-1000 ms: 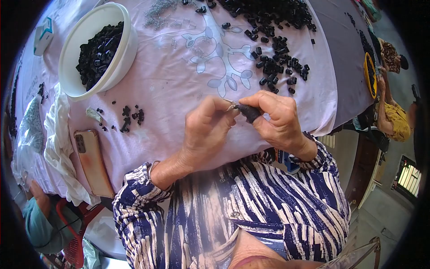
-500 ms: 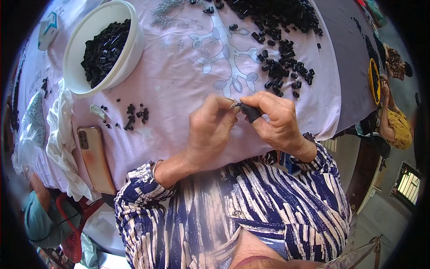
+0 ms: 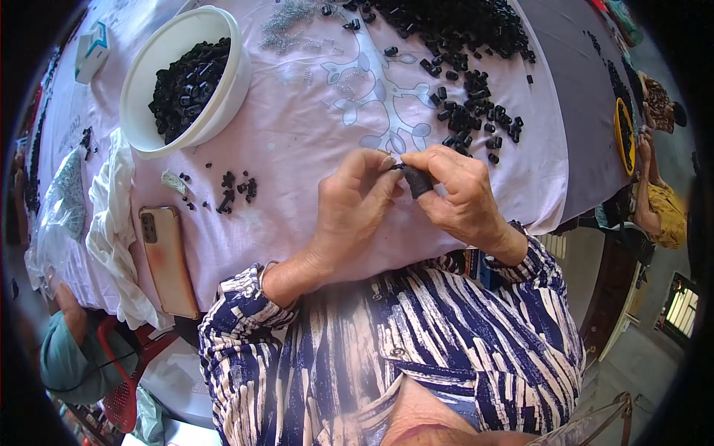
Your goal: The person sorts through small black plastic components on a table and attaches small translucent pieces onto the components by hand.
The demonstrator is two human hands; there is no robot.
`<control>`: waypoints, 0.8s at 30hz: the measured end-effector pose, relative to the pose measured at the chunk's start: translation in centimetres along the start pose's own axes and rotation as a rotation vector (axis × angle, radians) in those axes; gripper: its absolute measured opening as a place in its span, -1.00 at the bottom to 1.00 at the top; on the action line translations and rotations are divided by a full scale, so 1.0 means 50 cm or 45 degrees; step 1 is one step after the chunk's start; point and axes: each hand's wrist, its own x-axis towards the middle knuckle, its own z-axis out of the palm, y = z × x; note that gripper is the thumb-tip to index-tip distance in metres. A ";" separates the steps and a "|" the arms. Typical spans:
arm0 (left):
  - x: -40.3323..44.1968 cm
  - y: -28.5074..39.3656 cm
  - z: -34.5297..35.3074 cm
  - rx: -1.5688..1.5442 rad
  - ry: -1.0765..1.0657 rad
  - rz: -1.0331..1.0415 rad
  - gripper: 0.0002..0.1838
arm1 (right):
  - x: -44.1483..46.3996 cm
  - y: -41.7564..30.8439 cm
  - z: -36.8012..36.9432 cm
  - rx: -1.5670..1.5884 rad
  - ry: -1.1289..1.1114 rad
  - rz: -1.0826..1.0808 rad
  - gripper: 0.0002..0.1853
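Over the near part of the cloth, my left hand and my right hand meet fingertip to fingertip. Between the thumb and fingers of my right hand is a rounded black piece, partly covered by the fingers. My left hand is closed in a pinch against the narrow end of that piece. Whatever small part sits in this pinch is too small and covered to name. Beyond the hands lie loose black cylindrical parts, spreading from a large black heap.
A white tub of black parts stands at the left back. Small clear pieces lie behind it. Nearer are a phone, white cloth, a plastic bag and small black scraps. Other people sit left and right.
The fingertips of my left hand have shifted slightly at the narrow end of the black piece. My right hand keeps its hold. The whole view has moved a little.
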 end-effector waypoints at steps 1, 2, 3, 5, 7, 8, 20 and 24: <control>0.000 0.002 0.001 0.006 0.010 0.003 -0.88 | -0.001 -0.002 0.000 0.004 -0.001 0.013 -0.64; 0.001 0.004 0.001 0.004 0.007 0.004 -0.88 | -0.002 -0.003 0.002 -0.004 0.005 0.009 -0.64; 0.001 0.006 0.002 0.002 0.003 0.005 -0.88 | -0.003 -0.004 0.003 -0.012 0.011 0.006 -0.64; 0.003 0.010 0.000 -0.006 -0.019 -0.032 -0.89 | -0.003 -0.003 0.005 -0.022 0.020 -0.007 -0.63; 0.006 0.015 -0.006 -0.014 -0.056 -0.109 -0.91 | -0.004 0.000 0.008 -0.023 0.031 -0.026 -0.62; 0.008 0.018 -0.006 -0.052 -0.056 -0.139 -0.91 | -0.004 0.001 0.008 -0.022 0.039 -0.019 -0.62; 0.013 0.032 -0.017 -0.243 0.007 -0.298 -0.90 | 0.007 0.002 0.021 0.042 0.062 -0.042 -0.64; 0.018 0.043 -0.017 -0.369 0.051 -0.340 -0.93 | 0.022 -0.003 0.024 0.093 0.111 -0.064 -0.59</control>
